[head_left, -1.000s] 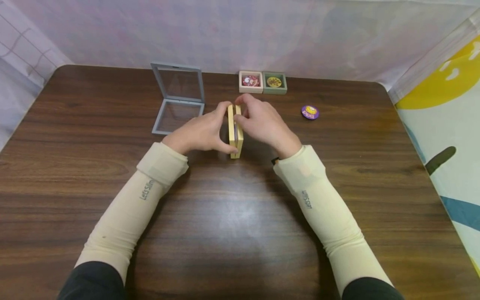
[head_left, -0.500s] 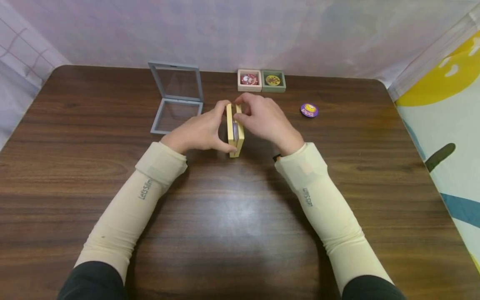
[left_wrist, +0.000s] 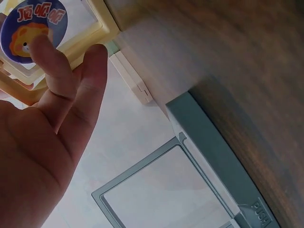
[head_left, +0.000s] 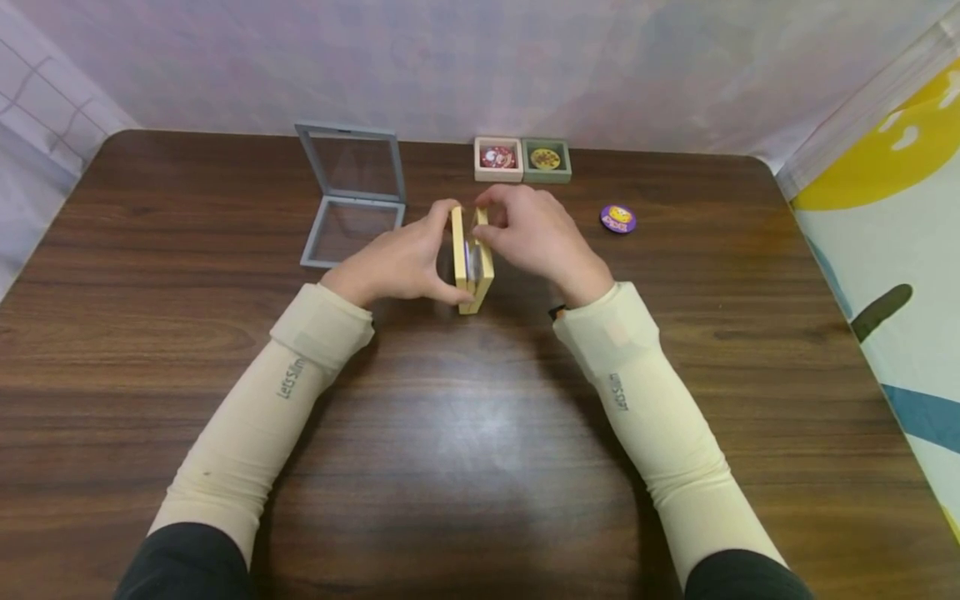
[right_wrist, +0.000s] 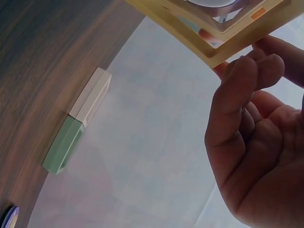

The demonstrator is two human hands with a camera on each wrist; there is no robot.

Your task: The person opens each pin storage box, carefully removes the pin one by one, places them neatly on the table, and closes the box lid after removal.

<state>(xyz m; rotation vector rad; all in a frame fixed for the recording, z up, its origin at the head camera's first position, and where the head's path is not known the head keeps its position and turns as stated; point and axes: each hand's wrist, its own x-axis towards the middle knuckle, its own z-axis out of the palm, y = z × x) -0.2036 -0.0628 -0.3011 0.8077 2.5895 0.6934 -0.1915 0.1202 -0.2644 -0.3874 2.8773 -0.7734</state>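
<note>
A yellow hinged display frame (head_left: pixel 459 254) stands on edge between both hands, its two halves parted in a narrow V toward the far side. My left hand (head_left: pixel 401 262) grips the left half, thumb at the near end and fingers at the far end. With thumb and fingers, my right hand (head_left: pixel 536 233) pinches the far upper part of the right half. Between the halves sits a round purple badge (left_wrist: pixel 31 21) with a yellow lion face, against clear film. In the right wrist view the frame's yellow corner (right_wrist: pixel 216 57) shows above my curled fingers.
Behind my left hand a grey display frame (head_left: pixel 399 171) stands open, its lower half flat on the wooden table (head_left: pixel 465 467). Pink (head_left: pixel 498 176) and green (head_left: pixel 546 177) framed boxes sit side by side near the back wall. A purple badge (head_left: pixel 618 219) lies to the right.
The yellow frame's right half has swung rightward with my right hand, widening the gap. More of the film and badge edge shows inside. My left hand has stayed in place.
</note>
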